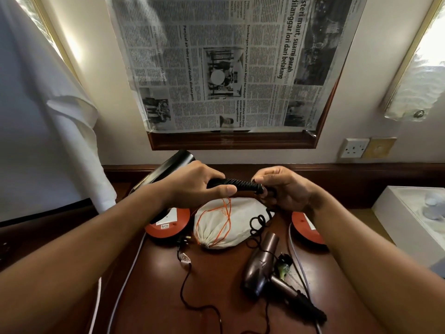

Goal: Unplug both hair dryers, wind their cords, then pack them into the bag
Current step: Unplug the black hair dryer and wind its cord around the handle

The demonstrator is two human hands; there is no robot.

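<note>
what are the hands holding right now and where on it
The black hair dryer: left hand grips its handle, right hand pinches the ribbed cord end.

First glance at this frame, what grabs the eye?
The two hands meeting mid-frame: the left hand grips the handle of a black hair dryer, and the right hand pinches its ribbed cord end. Above them a newspaper covers a wood-framed panel on the wall. On the wooden table below lie a white drawstring bag with orange cord and, nearer right, a bronze hair dryer.
</note>
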